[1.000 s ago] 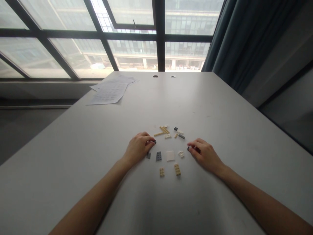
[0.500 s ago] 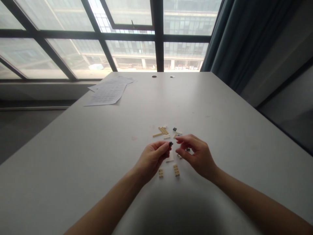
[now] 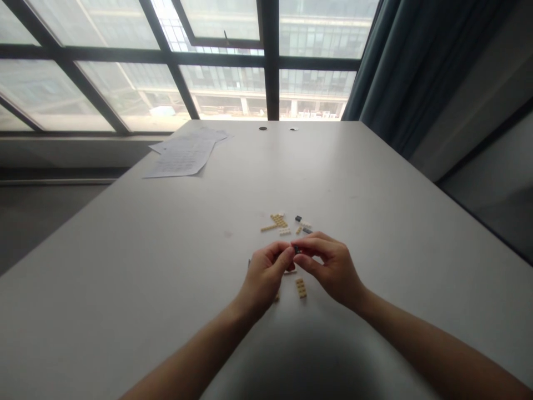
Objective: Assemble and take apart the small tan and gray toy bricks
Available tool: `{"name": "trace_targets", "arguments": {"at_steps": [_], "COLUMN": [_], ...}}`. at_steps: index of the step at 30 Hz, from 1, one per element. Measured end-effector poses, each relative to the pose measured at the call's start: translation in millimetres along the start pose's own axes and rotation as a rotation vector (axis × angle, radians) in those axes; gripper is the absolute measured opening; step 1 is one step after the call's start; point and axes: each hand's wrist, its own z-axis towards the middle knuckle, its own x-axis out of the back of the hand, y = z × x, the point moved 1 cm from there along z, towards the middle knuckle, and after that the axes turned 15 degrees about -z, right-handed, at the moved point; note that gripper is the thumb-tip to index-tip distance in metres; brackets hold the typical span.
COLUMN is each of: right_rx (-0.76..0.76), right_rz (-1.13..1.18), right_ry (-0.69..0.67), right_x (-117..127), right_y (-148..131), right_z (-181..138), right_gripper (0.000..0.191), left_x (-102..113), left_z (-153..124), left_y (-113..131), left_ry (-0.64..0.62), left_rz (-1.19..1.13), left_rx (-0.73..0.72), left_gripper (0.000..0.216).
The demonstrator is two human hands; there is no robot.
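Two bare forearms enter from the lower edge of the head view, uncovered from the frame's edge to the wrists, with no sleeve cuff in sight. The left hand (image 3: 266, 275) and the right hand (image 3: 331, 269) wear no gloves, rings, watch or bracelet. Fingers are slim with short nails; finer detail is lost against the bright window light.

A tiny dark piece (image 3: 296, 249) is sitting pinched between fingertips of both hands, raised above the bench (image 3: 166, 250), just behind the tan brick (image 3: 301, 287).
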Motion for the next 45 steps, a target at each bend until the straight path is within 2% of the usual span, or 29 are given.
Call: {"name": "trace_targets", "arguments": {"at_steps": [5,7,10,12,15,18,22,27,32,45], "right_rx": [-0.102,-0.108,-0.133,-0.168,-0.204,-0.215,-0.236,-0.265,-0.245,-0.173], "right_rz": [0.097,0.010,-0.249,-0.394,-0.533,-0.564,-0.531,-0.506,-0.515,-0.557], "right_ry": [-0.033,-0.061,-0.100,-0.176,-0.273,-0.304,-0.312,-0.291,-0.278,-0.196], "right_x": [5,15,36,46,50,44,36,38,38,34], "right_y": [5,13,33,46,59,61,61,64,64,68], "right_z": [-7,-10,-15,-18,-21,-22,-22,-23,-25,-23], "right_gripper": [0.011,0.014,0.014,0.009,0.009,0.014,0.015,0.022,0.008,0.009], "left_x": [-3,1,14,26,42,52,59,68,76,75], "left_z": [0,2,4,7,11,13,13,13,14,15], "left_y": [5,11,20,24,24,20,16,16,16,14], "left_ry": [-0.018,0.008,0.063,0.094,0.138,0.170,0.202,0.225,0.242,0.256], "left_rz": [0.072,0.102,0.112,0.116,0.119,0.113,0.126,0.131,0.117,0.128], "left_rx": [0.037,0.021,-0.038,-0.071,-0.094,-0.090,-0.082,-0.091,-0.109,-0.080], "left_gripper": [0.030,0.027,0.024,0.023,0.023,0.023,0.023,0.024,0.024,0.024]}}
